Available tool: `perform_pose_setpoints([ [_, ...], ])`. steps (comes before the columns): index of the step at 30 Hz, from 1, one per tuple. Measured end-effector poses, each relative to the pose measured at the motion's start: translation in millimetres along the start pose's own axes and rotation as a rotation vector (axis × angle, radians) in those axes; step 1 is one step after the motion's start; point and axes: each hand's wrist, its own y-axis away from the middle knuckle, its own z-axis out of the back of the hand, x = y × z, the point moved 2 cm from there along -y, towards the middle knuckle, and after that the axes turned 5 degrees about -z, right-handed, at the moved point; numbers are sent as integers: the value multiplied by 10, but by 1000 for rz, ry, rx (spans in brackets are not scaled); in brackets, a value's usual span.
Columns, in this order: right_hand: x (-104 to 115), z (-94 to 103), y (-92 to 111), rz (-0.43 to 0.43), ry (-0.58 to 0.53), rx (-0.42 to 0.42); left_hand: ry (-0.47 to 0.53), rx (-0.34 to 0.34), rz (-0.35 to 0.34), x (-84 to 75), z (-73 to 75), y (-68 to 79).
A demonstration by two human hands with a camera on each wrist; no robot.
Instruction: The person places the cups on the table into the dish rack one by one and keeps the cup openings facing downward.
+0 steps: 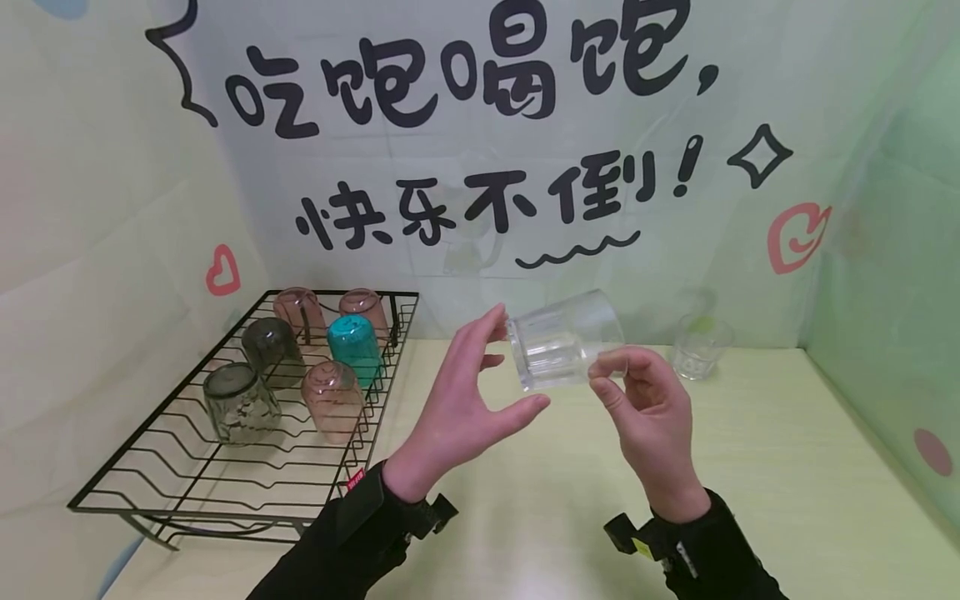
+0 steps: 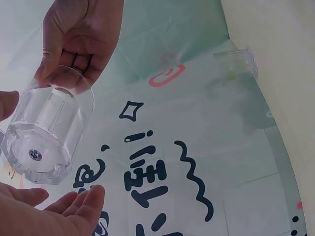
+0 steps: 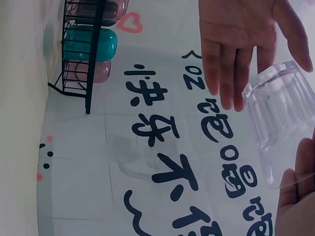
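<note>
A clear drinking glass (image 1: 567, 340) is held in the air on its side, with its base toward the left and its mouth toward the right. My right hand (image 1: 651, 417) pinches the rim between thumb and fingers. Around the base end, my left hand (image 1: 467, 404) is spread, fingers above and thumb below. A gap shows between that thumb and the glass (image 2: 44, 132). In the right wrist view the left hand (image 3: 241, 29) has straight fingers beside the faceted base.
On the left stands a black wire drying rack (image 1: 187, 514) with several upturned glasses, among them a teal glass (image 1: 355, 346) and a grey glass (image 1: 240, 404). Another clear glass (image 1: 700, 350) stands at the table's back right. Behind is a printed wall sheet (image 1: 465, 275).
</note>
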Motion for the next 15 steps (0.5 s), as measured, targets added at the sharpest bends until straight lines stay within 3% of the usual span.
perform_pose_setpoints([
  [8,-10,-44,22,3,-40,-13,146,-47,1,-30,-27,-32],
  [15,1,-71,39,-10,-51,-23,186,-40,27,-39,-54,-35],
])
